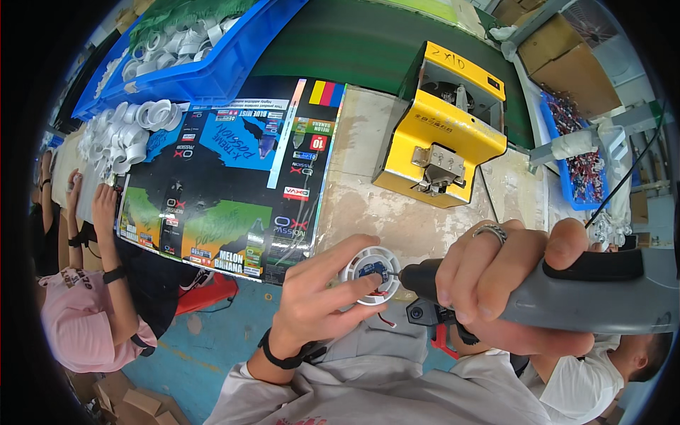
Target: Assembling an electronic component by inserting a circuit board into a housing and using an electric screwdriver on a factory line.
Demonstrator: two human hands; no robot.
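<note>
Worktable (360,180) ahead, the left hand (309,301) grips a white housing (370,258) beside the driver (602,294) the right hand (489,273) clutches.

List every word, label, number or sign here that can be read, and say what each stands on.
Glossy black sheet: large printed words and a number on coloured panels, not copied here; smallest print unreadable.
Yellow machine: handwritten marks on top, a printed line below; not copied here.
Pink shirt at left: dark lettering, too blurred to read.
White round housing: no readable text.

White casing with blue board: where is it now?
The white casing is in the left hand, below the head view's centre, with the screwdriver at its right.
</note>
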